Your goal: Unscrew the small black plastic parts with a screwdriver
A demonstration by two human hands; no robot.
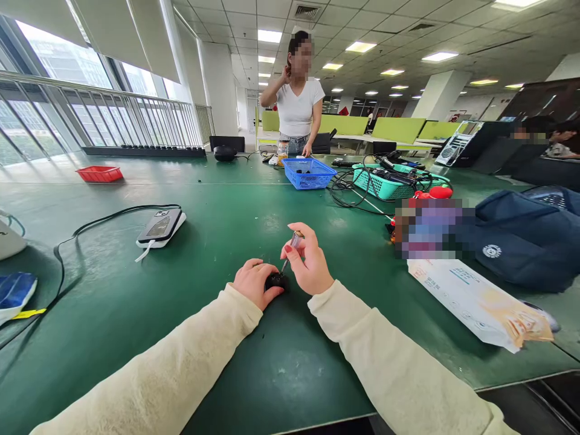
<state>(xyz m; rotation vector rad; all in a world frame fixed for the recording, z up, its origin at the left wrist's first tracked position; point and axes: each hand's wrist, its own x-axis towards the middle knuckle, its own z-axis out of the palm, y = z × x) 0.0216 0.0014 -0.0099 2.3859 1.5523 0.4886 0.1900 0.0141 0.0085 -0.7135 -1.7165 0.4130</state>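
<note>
On the green tabletop, my left hand [254, 283] curls around a small black part [274, 281] and presses it against the surface. The part's exact kind is too small to make out, and my fingers cover some of it. My right hand [309, 263] grips a screwdriver [295, 240] by its clear handle, fingers closed. The tool is tilted, and its metal shaft runs down to the top of the black part. Whether the tip sits in a screw cannot be seen.
A phone [160, 226] on a white block lies left, near a black cable. Ahead are a red tray [99, 174], a blue basket [310, 174] and a green basket [380, 185] with cables. A tissue pack [471, 302] and dark bag [521, 241] lie right. A person [299, 109] stands across the table.
</note>
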